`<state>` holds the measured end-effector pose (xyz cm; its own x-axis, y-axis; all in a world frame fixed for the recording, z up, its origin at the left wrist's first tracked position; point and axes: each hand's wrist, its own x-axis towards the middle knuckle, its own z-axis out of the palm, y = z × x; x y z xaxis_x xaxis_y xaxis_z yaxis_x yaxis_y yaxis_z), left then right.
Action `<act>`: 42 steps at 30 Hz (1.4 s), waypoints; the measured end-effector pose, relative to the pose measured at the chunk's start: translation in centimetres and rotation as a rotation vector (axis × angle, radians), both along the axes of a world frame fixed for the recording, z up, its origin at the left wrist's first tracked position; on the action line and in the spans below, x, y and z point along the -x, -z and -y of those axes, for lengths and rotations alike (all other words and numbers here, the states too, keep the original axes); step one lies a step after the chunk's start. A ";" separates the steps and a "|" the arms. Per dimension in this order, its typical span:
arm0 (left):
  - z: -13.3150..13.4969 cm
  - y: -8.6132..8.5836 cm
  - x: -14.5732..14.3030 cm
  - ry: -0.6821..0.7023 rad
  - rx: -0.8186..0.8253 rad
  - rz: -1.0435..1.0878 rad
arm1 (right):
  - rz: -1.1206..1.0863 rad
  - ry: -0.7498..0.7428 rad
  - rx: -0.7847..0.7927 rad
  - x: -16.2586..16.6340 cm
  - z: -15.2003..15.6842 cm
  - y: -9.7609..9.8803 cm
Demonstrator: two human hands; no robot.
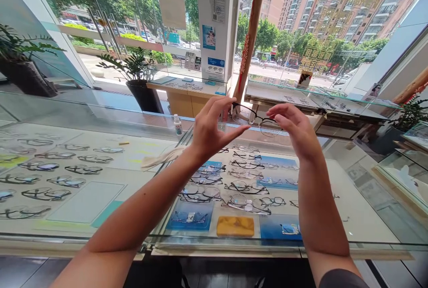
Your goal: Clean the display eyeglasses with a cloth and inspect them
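Both my hands are raised above a glass display counter [100,116], holding a pair of dark thin-framed glasses [256,119] between them. My left hand [214,129] pinches the left end of the frame with thumb and fingers. My right hand [294,129] grips the right end, fingers curled over it. The lenses look clear and face away from me. Below, inside the counter, lie several rows of other glasses [234,185].
A small spray bottle [178,124] and a pale cloth [160,158] rest on the counter glass. A yellow case [235,226] lies inside the case. Potted plants [140,74] stand by the window. More glass counters [401,176] lie right.
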<state>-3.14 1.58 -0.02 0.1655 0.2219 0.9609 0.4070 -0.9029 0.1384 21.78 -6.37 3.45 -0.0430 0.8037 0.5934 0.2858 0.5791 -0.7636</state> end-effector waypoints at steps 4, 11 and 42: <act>-0.4 -1.3 0.8 -0.133 -0.003 0.097 | 0.026 0.276 -0.220 0.6 0.1 0.3; -0.4 -2.6 0.8 -0.129 0.047 0.204 | 0.120 0.415 -0.344 2.9 0.2 1.0; 0.3 -1.8 1.4 0.008 0.154 0.226 | 0.119 0.547 -0.393 4.1 -0.1 2.0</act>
<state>-4.59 1.31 1.81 -0.0471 0.3679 0.9287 0.3435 -0.8670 0.3609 17.68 -6.26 1.47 0.2246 0.4545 0.8620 0.6853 0.5552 -0.4713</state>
